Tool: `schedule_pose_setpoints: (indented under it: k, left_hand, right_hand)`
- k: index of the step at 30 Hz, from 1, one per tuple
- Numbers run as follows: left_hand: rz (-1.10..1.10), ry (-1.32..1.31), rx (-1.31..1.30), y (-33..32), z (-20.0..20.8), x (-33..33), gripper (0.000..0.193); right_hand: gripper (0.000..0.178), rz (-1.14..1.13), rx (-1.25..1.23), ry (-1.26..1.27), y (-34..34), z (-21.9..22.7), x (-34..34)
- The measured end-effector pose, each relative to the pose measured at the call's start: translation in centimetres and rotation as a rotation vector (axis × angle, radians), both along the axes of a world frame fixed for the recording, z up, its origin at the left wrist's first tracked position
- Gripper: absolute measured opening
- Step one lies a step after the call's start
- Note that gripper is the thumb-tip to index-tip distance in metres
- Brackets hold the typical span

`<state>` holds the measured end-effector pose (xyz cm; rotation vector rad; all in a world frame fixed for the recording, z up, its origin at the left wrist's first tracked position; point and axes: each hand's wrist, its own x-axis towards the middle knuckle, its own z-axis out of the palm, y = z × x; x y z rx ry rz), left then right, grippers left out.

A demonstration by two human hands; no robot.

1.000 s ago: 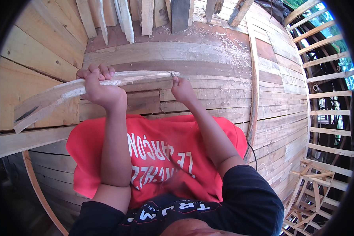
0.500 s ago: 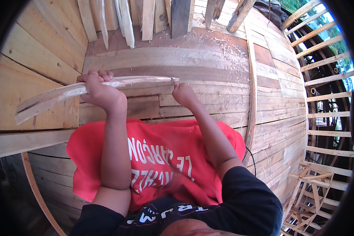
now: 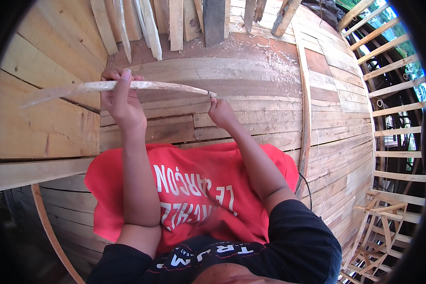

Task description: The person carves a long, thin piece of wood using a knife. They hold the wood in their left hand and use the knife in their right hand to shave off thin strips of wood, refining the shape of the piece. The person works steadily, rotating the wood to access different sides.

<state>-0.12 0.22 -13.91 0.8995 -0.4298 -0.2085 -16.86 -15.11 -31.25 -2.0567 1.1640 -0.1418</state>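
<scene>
Wooden floor (image 3: 251,113); pale stick (image 3: 170,85) is held crosswise above.
Left hand (image 3: 124,105) is clamped around its middle, right hand (image 3: 221,113) pinches its right end.

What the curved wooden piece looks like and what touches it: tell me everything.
The curved wooden piece is long, slim and pale, arched, of bare, rough-looking wood. It tapers toward its right end, where a dark mark shows; its left end blurs. It is held crosswise above the plank floor, the left hand wrapped around it, the right hand seemingly pinching its right tip.
</scene>
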Motion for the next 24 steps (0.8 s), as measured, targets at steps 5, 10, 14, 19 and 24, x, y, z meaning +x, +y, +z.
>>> schedule_pose_setpoints:
  k: [5,10,14,19,24]
  left_hand:
    - [-0.102,-0.329,-0.092,1.1,-0.6,2.2,0.008]
    - [-0.071,-0.113,-0.167,1.1,0.4,-0.6,0.02]
    - [0.116,-0.118,0.027,0.7,1.2,-1.7,0.027]
    - [0.232,0.035,-0.028,-0.1,1.7,-1.6,0.025]
    - [0.188,-0.078,0.04,0.2,1.6,-1.9,0.022]
  right_hand:
    - [0.053,0.01,0.022,-0.022,-0.7,0.4,-0.6]
    - [0.05,0.016,0.183,-0.118,-0.5,1.3,-0.9]
    - [0.047,0.153,0.159,-0.195,3.6,9.5,0.1]
    - [0.047,0.022,0.107,-0.069,0.6,2.6,-1.3]
    - [0.049,0.15,0.123,-0.1,1.2,6.5,-0.2]
